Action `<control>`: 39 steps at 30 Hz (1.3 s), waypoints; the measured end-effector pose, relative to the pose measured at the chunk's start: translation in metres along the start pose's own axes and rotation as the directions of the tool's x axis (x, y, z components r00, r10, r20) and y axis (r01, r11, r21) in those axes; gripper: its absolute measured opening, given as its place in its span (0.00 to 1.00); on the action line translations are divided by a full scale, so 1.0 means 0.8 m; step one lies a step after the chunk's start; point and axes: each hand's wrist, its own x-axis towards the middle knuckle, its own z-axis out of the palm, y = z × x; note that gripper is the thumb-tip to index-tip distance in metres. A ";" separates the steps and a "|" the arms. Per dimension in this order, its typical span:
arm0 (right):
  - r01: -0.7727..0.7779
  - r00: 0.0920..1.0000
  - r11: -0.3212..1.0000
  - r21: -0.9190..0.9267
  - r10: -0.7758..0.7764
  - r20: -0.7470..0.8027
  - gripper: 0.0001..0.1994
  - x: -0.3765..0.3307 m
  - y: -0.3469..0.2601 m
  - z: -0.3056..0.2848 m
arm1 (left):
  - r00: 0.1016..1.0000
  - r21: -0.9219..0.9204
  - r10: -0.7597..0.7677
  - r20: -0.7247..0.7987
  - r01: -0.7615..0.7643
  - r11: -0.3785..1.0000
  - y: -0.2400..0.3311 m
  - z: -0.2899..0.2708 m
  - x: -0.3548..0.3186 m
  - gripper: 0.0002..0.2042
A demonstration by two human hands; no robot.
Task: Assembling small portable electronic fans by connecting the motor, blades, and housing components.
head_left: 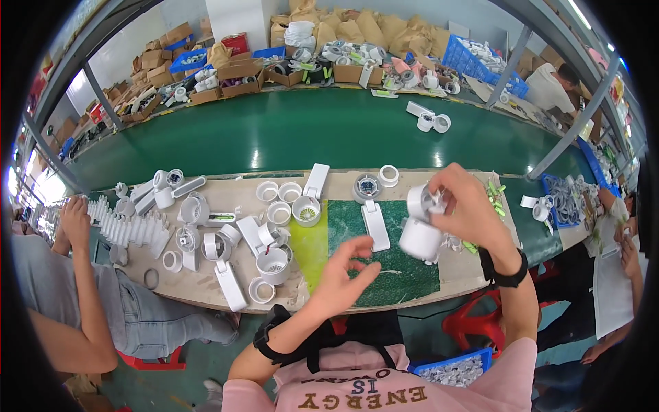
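My right hand (pixel 472 207) is closed around the upper part of a white plastic assembly, two joined short cylinders, raised over the right side of a green mat (pixel 412 287). Its lower cylinder (pixel 420 239) hangs below my fingers. My left hand (pixel 345 275) hovers over the mat's left part, fingers spread and holding nothing. Nearest to it lies a flat white handle-shaped piece (pixel 375 226). Behind that piece sit a round grey-white housing (pixel 367 187) with a dark centre and a white ring (pixel 388 176).
Several white cups, housings and handles crowd the bench at left, among them a vented cup (pixel 273 264). Small green pieces (pixel 495 199) lie at right. A green belt (pixel 288 141) runs beyond, carrying a white assembly (pixel 434 122). Co-workers sit on both sides; a blue crate (pixel 456 371) stands below.
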 end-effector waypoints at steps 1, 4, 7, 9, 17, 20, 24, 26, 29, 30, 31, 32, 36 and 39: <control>0.056 0.998 0.995 0.083 -0.059 0.035 0.15 -0.003 -0.019 -0.002 | 0.994 -0.034 0.062 -0.091 -0.065 0.997 0.009 -0.003 0.005 0.24; 0.145 0.976 0.954 0.261 -0.182 0.123 0.15 -0.018 -0.070 0.008 | 0.975 0.048 0.221 -0.036 -0.220 0.974 0.053 -0.023 0.011 0.31; 0.279 0.940 0.889 0.364 -0.331 0.088 0.15 -0.032 -0.109 0.025 | 0.958 -0.062 0.233 0.169 -0.226 0.972 0.083 -0.031 -0.006 0.32; 0.397 0.895 0.845 0.359 -0.443 0.054 0.15 -0.040 -0.128 0.030 | 0.958 -0.032 -0.044 0.283 0.055 0.998 0.105 -0.044 -0.026 0.26; 0.501 0.783 0.630 0.593 -0.622 -0.001 0.13 -0.095 -0.174 0.050 | 0.898 0.009 -0.172 0.404 0.184 0.983 0.154 -0.050 -0.125 0.16; 0.410 0.764 0.614 0.674 -0.635 0.113 0.12 -0.093 -0.173 0.051 | 0.872 -0.006 -0.320 0.370 0.346 0.938 0.151 -0.051 -0.138 0.20; 0.284 0.789 0.612 0.738 -0.587 0.183 0.10 -0.079 -0.191 0.053 | 0.871 -0.183 -0.387 0.302 0.451 0.873 0.159 -0.049 -0.143 0.20; 0.199 0.839 0.667 0.718 -0.494 0.227 0.10 -0.096 -0.177 0.043 | 0.879 -0.250 -0.417 0.232 0.469 0.847 0.149 -0.080 -0.159 0.16; -0.025 0.928 0.759 0.650 -0.225 0.298 0.09 -0.094 -0.116 0.046 | 0.834 -0.357 -0.550 0.037 0.525 0.772 0.125 -0.117 -0.186 0.13; -0.131 0.934 0.770 0.624 -0.115 0.338 0.10 -0.088 -0.121 0.066 | 0.811 -0.424 -0.568 0.140 0.568 0.706 0.124 -0.107 -0.183 0.12; -0.239 0.927 0.768 0.595 -0.003 0.376 0.11 -0.069 -0.123 0.095 | 0.781 -0.482 -0.576 0.240 0.611 0.628 0.120 -0.104 -0.182 0.12; -0.214 0.916 0.840 0.499 -0.004 0.400 0.13 -0.036 -0.117 0.111 | 0.799 -0.486 -0.539 0.265 0.594 0.641 0.111 -0.106 -0.180 0.12; -0.055 0.930 0.944 0.325 -0.070 0.360 0.16 0.025 -0.098 0.183 | 0.800 -0.608 -0.536 0.270 0.574 0.549 0.093 -0.101 -0.169 0.14; 0.063 0.928 0.966 0.249 -0.148 0.341 0.21 0.047 -0.088 0.227 | 0.851 -0.751 -0.460 0.252 0.472 0.461 0.070 -0.104 -0.171 0.17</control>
